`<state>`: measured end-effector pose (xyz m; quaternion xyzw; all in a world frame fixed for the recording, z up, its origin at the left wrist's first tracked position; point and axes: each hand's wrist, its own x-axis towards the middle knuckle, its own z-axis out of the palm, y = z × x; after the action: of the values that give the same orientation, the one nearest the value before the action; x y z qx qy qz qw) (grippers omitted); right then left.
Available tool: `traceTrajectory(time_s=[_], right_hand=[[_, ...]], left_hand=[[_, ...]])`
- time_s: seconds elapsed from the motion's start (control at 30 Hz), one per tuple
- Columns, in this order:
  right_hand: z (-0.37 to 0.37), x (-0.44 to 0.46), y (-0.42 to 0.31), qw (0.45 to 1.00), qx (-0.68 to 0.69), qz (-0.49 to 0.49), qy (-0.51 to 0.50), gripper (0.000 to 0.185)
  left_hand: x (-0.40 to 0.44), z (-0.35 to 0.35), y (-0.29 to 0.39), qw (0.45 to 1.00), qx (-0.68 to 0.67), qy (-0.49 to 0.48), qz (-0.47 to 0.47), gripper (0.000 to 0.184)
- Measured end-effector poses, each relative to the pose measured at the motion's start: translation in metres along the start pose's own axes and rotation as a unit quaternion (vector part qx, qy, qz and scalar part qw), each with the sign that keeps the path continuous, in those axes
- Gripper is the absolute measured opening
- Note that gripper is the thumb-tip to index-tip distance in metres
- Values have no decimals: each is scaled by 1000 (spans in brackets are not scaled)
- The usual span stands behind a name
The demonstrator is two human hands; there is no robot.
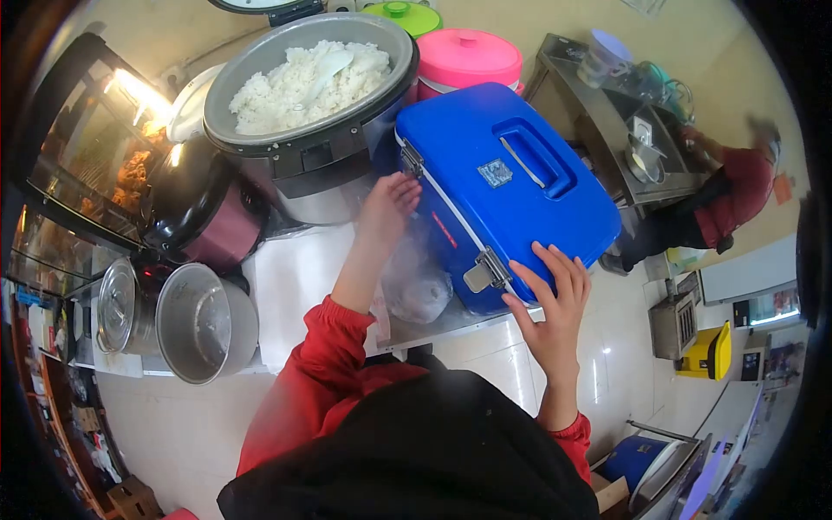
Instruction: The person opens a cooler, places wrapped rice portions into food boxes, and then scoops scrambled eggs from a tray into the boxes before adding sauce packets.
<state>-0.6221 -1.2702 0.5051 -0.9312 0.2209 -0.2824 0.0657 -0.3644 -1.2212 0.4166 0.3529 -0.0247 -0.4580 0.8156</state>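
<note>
A blue cooler box (459, 130) with its lid down stands in front of me on the counter. My left hand (392, 204) is at its left latch (412, 159); the fingers are curled together over the lower part of that latch and hide it. The right latch (488, 270) has its metal flap sticking outward. Beside this flap, my right hand (555, 299) rests against the lid's near right edge, fingers spread. A recessed handle (523, 163) lies flat in the lid.
Left of the cooler stands a large open rice cooker (221, 121) full of rice with a scoop. A pink-lidded container (468, 56) is behind. An empty metal pot (208, 325) and clear plastic bags (420, 290) sit nearby. At right, a person (732, 195) works by a sink.
</note>
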Motion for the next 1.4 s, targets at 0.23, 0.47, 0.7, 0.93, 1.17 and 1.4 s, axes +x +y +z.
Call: traceTrajectory(time_s=[0.23,0.47,0.7,0.93,1.17,1.4], right_hand=[[-2,-1,4,1000,-19,-12,-13,44],[6,-1,1,999,-37,-4,15,44],[6,-1,-2,998,-56,0,16,43],[-8,13,3,998,-57,-16,-9,40],[-2,13,-4,995,-90,-31,21,34],[1,10,-18,990,-139,-16,13,39]], left_hand=[[1,-12,-9,988,-123,-94,20,23],[19,-16,-1,995,-52,-72,-43,32],[-13,22,11,977,25,-95,190,20],[-67,10,-20,859,392,-92,317,14],[-11,31,15,623,611,-29,489,48],[-7,28,22,656,612,-42,441,46]])
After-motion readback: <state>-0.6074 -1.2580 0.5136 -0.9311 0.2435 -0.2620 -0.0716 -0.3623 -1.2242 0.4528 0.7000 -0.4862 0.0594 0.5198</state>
